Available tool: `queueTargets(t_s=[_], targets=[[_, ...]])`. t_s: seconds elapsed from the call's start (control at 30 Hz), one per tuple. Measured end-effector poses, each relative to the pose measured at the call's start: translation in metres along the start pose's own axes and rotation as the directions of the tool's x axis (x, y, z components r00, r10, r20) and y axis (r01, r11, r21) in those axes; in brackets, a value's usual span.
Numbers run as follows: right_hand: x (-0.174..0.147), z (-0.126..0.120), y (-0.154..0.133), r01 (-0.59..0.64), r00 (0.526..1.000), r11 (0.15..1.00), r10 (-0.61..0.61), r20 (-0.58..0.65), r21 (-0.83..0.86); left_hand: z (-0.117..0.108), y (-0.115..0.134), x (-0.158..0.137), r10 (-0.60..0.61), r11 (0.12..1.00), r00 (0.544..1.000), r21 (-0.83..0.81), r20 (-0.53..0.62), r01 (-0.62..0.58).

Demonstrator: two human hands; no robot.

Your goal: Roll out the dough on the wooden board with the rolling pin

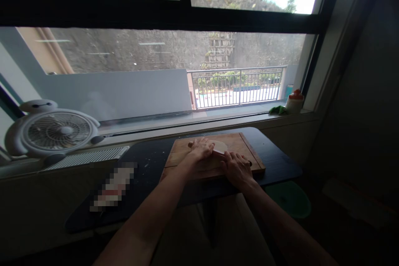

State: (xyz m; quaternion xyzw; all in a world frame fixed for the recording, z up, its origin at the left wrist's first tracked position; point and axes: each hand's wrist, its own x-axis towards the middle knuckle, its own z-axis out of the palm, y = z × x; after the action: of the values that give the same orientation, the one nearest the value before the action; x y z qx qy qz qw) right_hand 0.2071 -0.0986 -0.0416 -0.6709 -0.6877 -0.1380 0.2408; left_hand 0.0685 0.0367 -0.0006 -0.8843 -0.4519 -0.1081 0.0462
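A wooden rolling pin [219, 153] lies slantwise over a wooden board [181, 156], its handle ends showing past both hands. Pale, flattened dough [220, 146] shows on the board just beyond the pin, and how far it reaches under my hands is hidden. My left hand [202, 148] rests over the pin's left part, fingers curved round it. Over the right part lies my right hand [237, 168], fingers bent across the wood.
The board sits on a dark table [277, 160] by a window. Left are a white fan [64, 131] on the sill and a pixelated item [114, 187] on the table. A red-capped bottle [294, 102] and green cloth [277, 110] sit right. Below is a green stool [289, 199].
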Motion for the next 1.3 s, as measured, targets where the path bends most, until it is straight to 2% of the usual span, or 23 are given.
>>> queueTargets(t_s=[0.2,0.27,0.33,0.43,0.57,0.73,0.83,1.0,1.17,1.3], targets=[[-0.01,0.005,-0.001,0.033,0.996,0.999,-0.029,-0.082,0.044,-0.001,-0.012,-0.088,0.052,0.997,0.998,0.05,-0.038,-0.05],[-0.01,0.006,-0.001,0.048,0.995,0.998,-0.044,-0.084,0.044,0.001,-0.016,-0.108,0.081,0.995,0.994,0.058,-0.075,-0.076],[-0.006,0.006,0.0,0.051,0.996,0.998,-0.049,-0.071,0.037,0.003,-0.019,-0.114,0.097,0.994,0.99,0.067,-0.099,-0.091],[0.012,0.007,0.002,0.022,0.999,1.0,-0.023,0.025,0.016,0.007,-0.019,-0.104,0.066,0.995,0.992,0.083,-0.105,-0.057],[0.058,0.015,0.005,-0.004,0.987,1.0,0.005,0.162,-0.011,0.008,-0.021,-0.076,-0.054,0.993,0.996,0.097,-0.07,0.061],[0.124,0.034,0.004,-0.041,0.967,0.999,0.046,0.252,-0.028,0.008,-0.035,-0.037,-0.162,0.982,0.986,0.094,-0.045,0.166],[0.142,0.042,-0.001,-0.06,0.961,0.998,0.066,0.267,-0.032,0.007,-0.04,-0.022,-0.215,0.97,0.976,0.104,-0.036,0.218],[0.122,0.042,0.004,-0.022,0.966,1.0,0.023,0.259,-0.004,0.006,-0.032,-0.032,-0.181,0.976,0.979,0.106,-0.095,0.191],[0.078,0.024,0.015,0.031,0.985,0.999,-0.034,0.171,0.022,-0.003,-0.017,-0.059,-0.106,0.989,0.982,0.088,-0.156,0.121],[0.052,0.013,0.011,0.036,0.994,0.999,-0.038,0.099,0.016,-0.009,-0.005,-0.076,-0.08,0.991,0.978,0.093,-0.191,0.099]])
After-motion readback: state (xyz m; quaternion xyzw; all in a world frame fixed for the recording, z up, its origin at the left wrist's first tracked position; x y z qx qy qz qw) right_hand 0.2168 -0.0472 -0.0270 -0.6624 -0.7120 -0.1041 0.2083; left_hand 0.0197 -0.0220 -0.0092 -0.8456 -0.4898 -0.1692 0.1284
